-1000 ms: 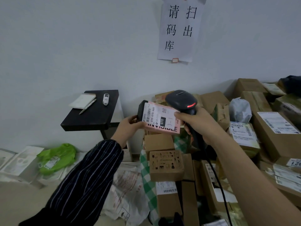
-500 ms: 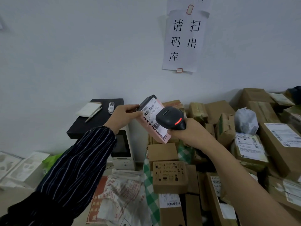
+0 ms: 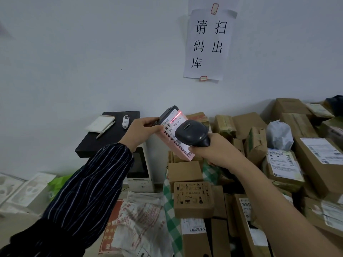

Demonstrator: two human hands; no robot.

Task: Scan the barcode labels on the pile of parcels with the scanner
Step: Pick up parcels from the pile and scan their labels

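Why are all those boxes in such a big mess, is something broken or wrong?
Nothing looks broken. The cardboard parcels lie heaped at all angles, some tilted, and a white woven sack sits crumpled on the floor. The left hand holds the pink parcel tilted, while the scanner in the right hand throws a red line across its label.

I see pale wall (image 3: 83,52) | paper sign (image 3: 209,41) taped on it | black table (image 3: 111,134) against wall | light dim, even

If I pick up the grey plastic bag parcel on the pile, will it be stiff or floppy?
The grey plastic bag parcel is probably floppy: it looks crumpled and rounded, unlike the cardboard boxes around it. Its film may be slippery, and it likely sags when lifted.
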